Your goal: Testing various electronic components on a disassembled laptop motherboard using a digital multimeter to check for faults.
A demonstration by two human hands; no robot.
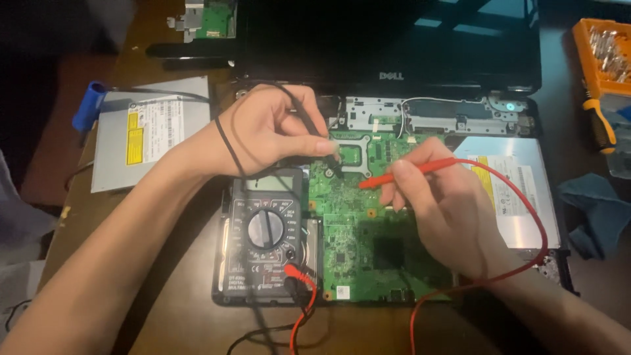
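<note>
Laptop opened, green motherboard (368, 230) bare; probing under way, nothing reassembled. Left hand (266, 131) pinches black probe (315, 135), tip on the board's upper left. Right hand (447, 210) pinches red probe (407, 172), tip just beside. Multimeter (266, 233) lies at board's left edge. Two silver optical drives (148, 131) flank, each with white-and-yellow rectangular labels.

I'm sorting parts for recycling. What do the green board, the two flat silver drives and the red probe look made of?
Green circuit board: likely fibreglass laminate, matte, studded with soldered parts. Silver optical drives: apparently brushed sheet metal, dull sheen, paper labels. Red probe in the right hand: seemingly smooth moulded plastic.
</note>
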